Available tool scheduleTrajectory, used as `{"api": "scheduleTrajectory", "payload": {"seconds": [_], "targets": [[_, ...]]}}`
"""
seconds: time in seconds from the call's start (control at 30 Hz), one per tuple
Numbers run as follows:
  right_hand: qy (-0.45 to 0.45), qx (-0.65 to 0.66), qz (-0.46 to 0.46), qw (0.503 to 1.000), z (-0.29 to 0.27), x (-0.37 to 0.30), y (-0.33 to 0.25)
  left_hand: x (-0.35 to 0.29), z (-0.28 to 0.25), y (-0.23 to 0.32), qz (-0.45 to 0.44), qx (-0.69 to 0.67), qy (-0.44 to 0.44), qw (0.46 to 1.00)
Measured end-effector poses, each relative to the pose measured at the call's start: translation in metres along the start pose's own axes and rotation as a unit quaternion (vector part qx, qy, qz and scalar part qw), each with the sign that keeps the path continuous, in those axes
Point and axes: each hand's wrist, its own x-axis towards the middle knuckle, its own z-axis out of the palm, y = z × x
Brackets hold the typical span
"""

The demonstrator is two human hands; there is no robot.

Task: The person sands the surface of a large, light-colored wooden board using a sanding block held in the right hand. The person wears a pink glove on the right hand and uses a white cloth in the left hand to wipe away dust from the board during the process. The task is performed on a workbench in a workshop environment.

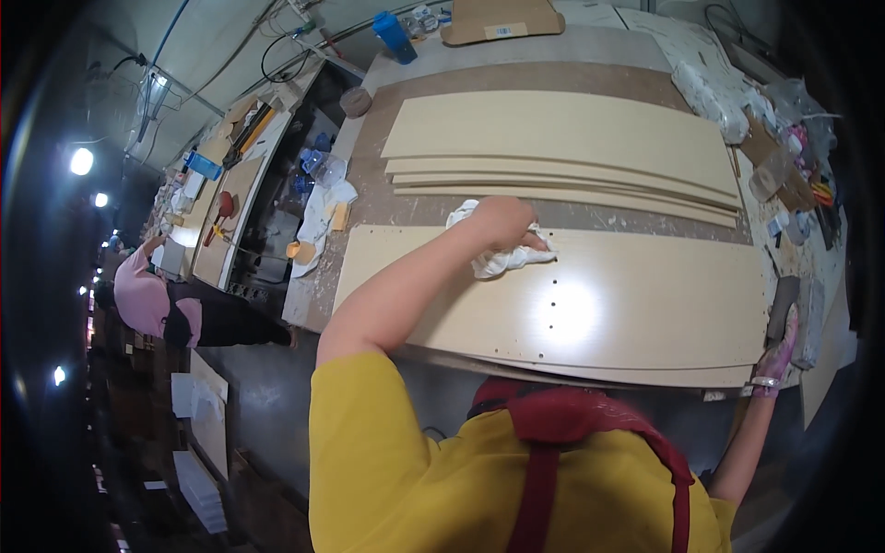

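A pale wood-look panel (636,304) with several small dark holes lies flat on the bench in front of me. My left hand (504,224) is closed round a crumpled white cloth (505,264) and presses it on the panel near its far edge. At the panel's right end, my right hand (779,355), in a pinkish glove, is closed on a dark grey block (784,302). Its fingers are only partly visible. Another panel shows beneath the near edge of the first.
Beyond lies a stack of similar panels (562,138). A blue bottle (394,37) and cardboard (502,20) are at the back. Plastic wrap (710,101) and clutter line the right side. At far left, a person in pink (147,295) works at another bench.
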Motion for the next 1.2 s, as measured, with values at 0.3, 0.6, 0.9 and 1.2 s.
{"api": "scheduleTrajectory", "payload": {"seconds": [0.3, 0.6, 0.9, 1.2], "targets": [[0.057, 0.004, -0.076, 0.995, -0.030, 0.010, 0.020, 0.007, -0.057, -0.030, 0.023, -0.095, -0.029, 0.995], [0.129, 0.284, 0.155, 0.937, 0.011, 0.012, -0.040, -0.140, -0.106, 0.053, 0.108, 0.202, 0.254, 0.940], [0.058, -0.061, 0.016, 0.996, -0.013, -0.021, -0.016, -0.201, 0.027, 0.108, 0.069, 0.228, 0.237, 0.942], [0.064, -0.326, -0.082, 0.940, -0.029, -0.030, -0.067, -0.130, 0.009, 0.157, 0.043, -0.216, 0.297, 0.929]]}}
